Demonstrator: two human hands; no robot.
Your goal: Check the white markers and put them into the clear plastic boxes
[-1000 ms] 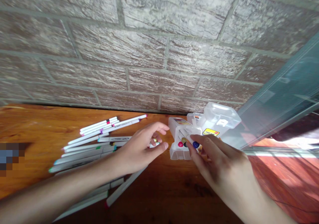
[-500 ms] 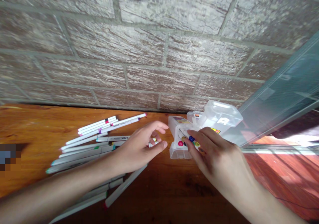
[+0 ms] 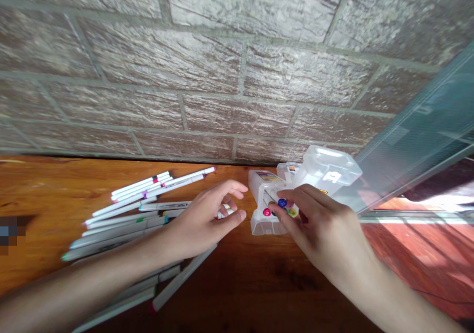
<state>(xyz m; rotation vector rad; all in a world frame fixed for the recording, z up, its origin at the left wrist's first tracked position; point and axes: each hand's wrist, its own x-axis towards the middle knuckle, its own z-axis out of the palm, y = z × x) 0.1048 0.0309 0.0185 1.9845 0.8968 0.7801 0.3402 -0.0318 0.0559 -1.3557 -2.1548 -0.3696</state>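
Blue-ended white marker [image 3: 282, 203] is pinched by right hand [image 3: 320, 222], thumb and fingertips closed around it, at mouth of clear plastic box [image 3: 269, 228]. Blue end sits nearer the box than a second ago, so marker looks further in, beside red-ended marker [image 3: 267, 212]. Left hand [image 3: 209, 219] loosely spread, thumb and fingers parted, near loose white markers [image 3: 122, 233] on brown wooden table [image 3: 229, 288].
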